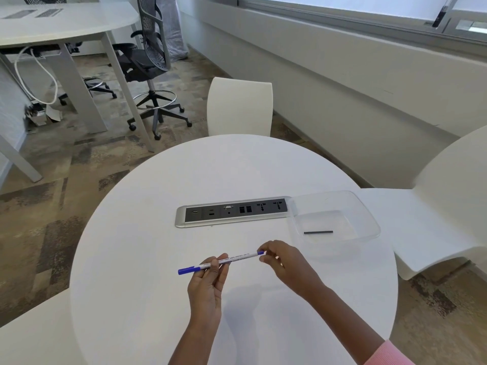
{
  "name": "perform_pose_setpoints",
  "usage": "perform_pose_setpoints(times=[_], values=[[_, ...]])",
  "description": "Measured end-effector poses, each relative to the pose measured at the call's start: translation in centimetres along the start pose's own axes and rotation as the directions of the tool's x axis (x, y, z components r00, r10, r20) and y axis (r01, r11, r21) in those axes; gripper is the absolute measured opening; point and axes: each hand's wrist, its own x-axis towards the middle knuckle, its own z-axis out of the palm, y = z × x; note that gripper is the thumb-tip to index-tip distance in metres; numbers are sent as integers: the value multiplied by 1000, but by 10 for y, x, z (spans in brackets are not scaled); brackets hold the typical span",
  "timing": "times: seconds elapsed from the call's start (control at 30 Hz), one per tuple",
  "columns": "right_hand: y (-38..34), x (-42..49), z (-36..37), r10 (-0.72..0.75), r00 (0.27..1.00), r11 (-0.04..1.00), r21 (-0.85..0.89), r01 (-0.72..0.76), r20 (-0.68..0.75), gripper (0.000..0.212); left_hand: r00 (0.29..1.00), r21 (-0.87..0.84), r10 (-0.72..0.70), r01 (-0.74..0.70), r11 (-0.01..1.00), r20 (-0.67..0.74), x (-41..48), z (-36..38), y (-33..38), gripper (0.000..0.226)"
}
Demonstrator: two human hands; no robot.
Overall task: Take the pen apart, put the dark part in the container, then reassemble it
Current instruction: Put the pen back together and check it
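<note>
1. The left hand (207,281) pinches the white pen (224,262) near its blue cap (188,270), holding it above the round white table (147,233).
2. The right hand (280,262) pinches the pen's blue end plug (261,252) with curled fingertips.
3. The power panel (233,211) sits mid-table.
4. At the right, the clear container (369,219) holds the dark part (318,232), lying flat.

No text could be read. The white barrel of the pen (242,257) carried one line of small capital print along its length, partly red and partly dark, too small and blurred to make out. A finger of the left hand (207,284) crossed part of that line.
</note>
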Motion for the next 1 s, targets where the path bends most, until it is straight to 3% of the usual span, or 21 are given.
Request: perform_pose_setpoints(times=[0.17,0.27,0.37,0.53,0.63,0.8,0.9,1.0], values=[[13,0,4,-252,963,932,-290,216,-93,27,1000,-2,-11,11,1000,1,-1,1,0,15],[14,1,3,-297,951,907,-334,255,-82,27,1000,-9,-18,18,1000,8,-3,2,0,16],[7,2,0,-210,976,964,-183,195,-64,33,1000,-6,-23,23,1000,10,-4,2,-1,16],[3,3,-2,28,998,998,62,-31,48,25,1000,41,10,-11,999,28,-5,0,-2,15],[3,4,-3,206,966,940,242,-241,159,37,998,89,40,-45,995,58,-4,-2,-2,15],[0,8,-15,323,863,792,387,-471,388,33,995,138,51,-63,988,84,-2,-2,-2,14],[-4,8,-13,311,896,775,461,-432,318,38,997,88,45,-50,995,66,0,-1,0,15],[-5,8,-6,286,950,856,413,-311,124,34,999,51,36,-38,998,34,0,0,0,15]])
